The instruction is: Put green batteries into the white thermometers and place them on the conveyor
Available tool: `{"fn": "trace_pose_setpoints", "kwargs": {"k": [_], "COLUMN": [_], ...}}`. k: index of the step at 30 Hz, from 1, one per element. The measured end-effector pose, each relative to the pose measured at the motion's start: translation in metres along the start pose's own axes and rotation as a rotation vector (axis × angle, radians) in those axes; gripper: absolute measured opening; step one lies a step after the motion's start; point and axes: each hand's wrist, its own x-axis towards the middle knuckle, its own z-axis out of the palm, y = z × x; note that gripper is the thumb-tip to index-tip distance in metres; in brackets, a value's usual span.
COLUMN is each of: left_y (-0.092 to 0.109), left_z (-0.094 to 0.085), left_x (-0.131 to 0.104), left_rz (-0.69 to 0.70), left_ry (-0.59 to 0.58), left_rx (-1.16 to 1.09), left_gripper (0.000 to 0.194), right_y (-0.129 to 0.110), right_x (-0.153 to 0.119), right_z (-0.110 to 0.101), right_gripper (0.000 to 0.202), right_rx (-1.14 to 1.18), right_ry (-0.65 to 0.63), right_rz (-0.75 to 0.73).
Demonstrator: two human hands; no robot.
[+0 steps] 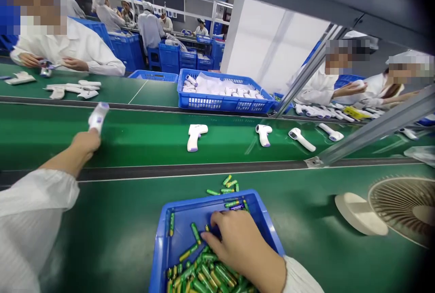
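Note:
My left hand is closed around the handle of a white and purple infrared thermometer, held over the green conveyor belt. My right hand reaches into a blue tray of green and gold batteries. Its thumb and index finger are curled, and the end of a battery shows between them; the other fingertips are hidden. A dark purple battery lies by the tray's far wall. Several loose batteries rest on the table just beyond the tray.
More thermometers, one of them upright in view, lie along the belt. A blue crate of white parts stands behind it. At right are a fan and a slanting metal post. Co-workers sit across the belt.

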Motion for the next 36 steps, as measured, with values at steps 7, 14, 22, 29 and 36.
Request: {"fn": "trace_pose_setpoints", "kwargs": {"k": [7, 14, 22, 29, 36], "left_y": [0.015, -0.024, -0.034, -0.039, -0.041], "left_z": [0.069, 0.091, 0.102, 0.099, 0.098], "left_x": [-0.18, -0.27, -0.274, -0.264, -0.252], "left_rz": [-0.163, -0.391, -0.395, -0.439, -0.416], "left_ry": [-0.651, -0.816, -0.64, -0.791, -0.74], "left_rx": [-0.916, -0.927, -0.74, -0.894, -0.959], "left_gripper": [0.019, 0.027, 0.052, 0.037, 0.027], "right_y": [-0.002, -0.002, -0.007, 0.003, 0.014], "right_x": [-0.002, -0.003, -0.003, -0.014, -0.02], "right_z": [0.004, -0.008, -0.014, -0.024, -0.012], "right_gripper": [0.006, 0.027, 0.036, 0.029, 0.007], "right_rx": [0.224, 0.747, 0.65, 0.495, -0.158], "right_ry": [0.09, 0.914, 1.06, 0.83, 0.152], "right_rz": [-0.103, -0.145, -0.48, -0.326, -0.01]}}
